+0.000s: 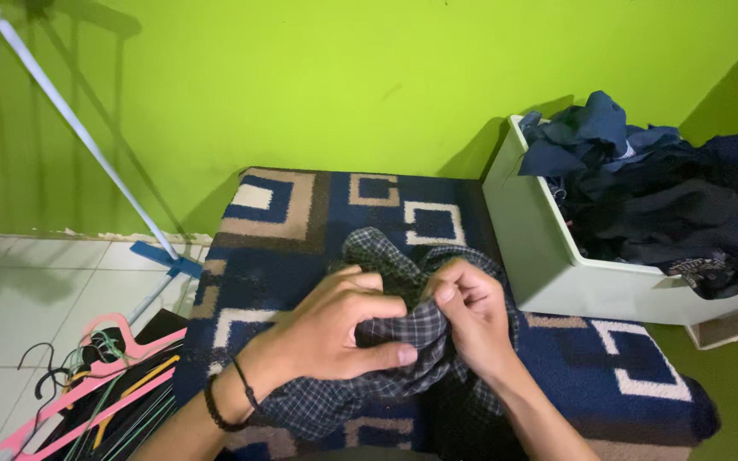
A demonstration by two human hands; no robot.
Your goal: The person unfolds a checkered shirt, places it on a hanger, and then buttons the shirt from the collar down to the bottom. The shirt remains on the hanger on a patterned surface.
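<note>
Both hands are bunched into a dark checked shirt (403, 341), navy-grey with thin pale lines crossing into small squares. The cloth is soft and rumpled, gathered into folds rather than laid flat. The left hand (335, 329) curls over a wad of it, fingers wrapped round and the thumb pressed along the lower edge of the fold, so the fabric is clamped in a closed fist. Two dark cord bracelets (228, 401) circle that wrist. The right hand (471, 316) is just beside it, nearly touching, its fingers bent inward and pinching a ridge of the same cloth between thumb and fingertips.

Above the two grips a loop of the shirt rises in a crumpled hump; below them the rest sags down and spreads out under the left wrist, where the check pattern shows most plainly. The shirt lies on a patterned rug (301, 222), deep blue with tan and white nested squares, directly under the hands.

Off to the right of the right hand, well apart, stands a white bin (548, 265) heaped with dark blue and black clothes (659, 188). To the left of the left forearm, on the white tiles, lies a tangle of pink, yellow and dark hangers (104, 376), and beyond them the pale leg of a rack (79, 128) slants up against the green wall (343, 77).
</note>
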